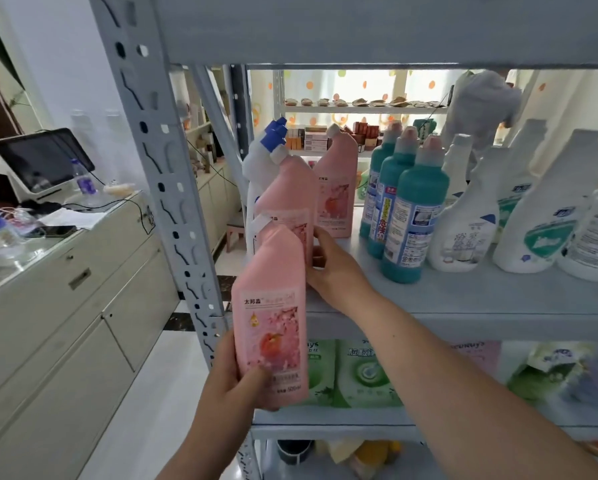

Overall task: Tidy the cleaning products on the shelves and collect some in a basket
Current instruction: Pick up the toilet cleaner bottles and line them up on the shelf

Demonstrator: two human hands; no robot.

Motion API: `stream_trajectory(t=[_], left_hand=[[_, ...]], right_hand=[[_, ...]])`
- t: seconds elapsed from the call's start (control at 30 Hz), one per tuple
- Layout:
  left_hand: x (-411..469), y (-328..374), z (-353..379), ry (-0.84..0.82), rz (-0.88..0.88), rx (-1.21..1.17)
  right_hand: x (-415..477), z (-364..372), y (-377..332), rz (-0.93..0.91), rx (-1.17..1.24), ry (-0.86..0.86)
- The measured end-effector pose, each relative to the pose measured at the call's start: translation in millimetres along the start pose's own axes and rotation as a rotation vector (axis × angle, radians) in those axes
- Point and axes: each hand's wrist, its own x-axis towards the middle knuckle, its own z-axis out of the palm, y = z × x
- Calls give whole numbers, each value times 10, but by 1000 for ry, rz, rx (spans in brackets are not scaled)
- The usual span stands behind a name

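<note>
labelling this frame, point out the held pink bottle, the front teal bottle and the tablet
held pink bottle (270,327), head view, front label
front teal bottle (424,185), head view, teal shoulder
tablet (43,161), head view, dark screen

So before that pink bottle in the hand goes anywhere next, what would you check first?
1. Grip of the left hand on the held pink bottle: ok, fingers wrap its base.
2. Cap of the held pink bottle closed: cannot tell.
3. The front shelf bottle steady: ok, upright, with the right hand holding its side.
4. Free room on the shelf board: ok, a bare strip lies in front of the teal bottles.
5. Basket within reach: cannot tell, none in view.
</note>
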Motion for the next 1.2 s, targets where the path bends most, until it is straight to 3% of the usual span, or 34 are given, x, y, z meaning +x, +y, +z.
stream_trajectory(t=[0.07, 0.17, 0.27, 0.33, 0.37, 0.43, 0.5, 0.57, 0.83, 0.97, 1.1, 1.2], left_hand=[[-45, -64, 1, -12, -16, -13], [-108, -133, 46, -46, -42, -22], [-161, -184, 144, -75, -74, -5], [-199, -227, 239, -98, -91, 8], [-226, -249, 296, -109, -106, 5], [-301, -287, 445, -136, -142, -10], [-403, -314, 611, -154, -185, -13], [-509, -364, 780, -153, -211, -12], [-992, -489, 1538, -125, -284, 26], [-1269, -463, 1970, -29, -376, 38], [-1591, -477, 2299, -110, -721, -280], [-1794, -499, 2460, -190, -779, -396]], right_hand=[[-92, -27, 21, -4, -135, -21], [-396, -117, 174, -37, -576, -38], [-800, -208, 329, -148, -685, -33], [-1107, -252, 396, -183, -509, -17], [-1275, -253, 401, -146, -301, 24], [-1597, -218, 386, 29, 212, 91], [-1826, -166, 475, 155, 459, 54], [-1997, -136, 668, 204, 536, 6], [-2470, -523, 1178, 315, 652, 81], [-2813, -760, 1331, 372, 761, 72], [-3112, -911, 1404, 490, 1026, -31], [-3276, -1004, 1417, 543, 1130, -103]])
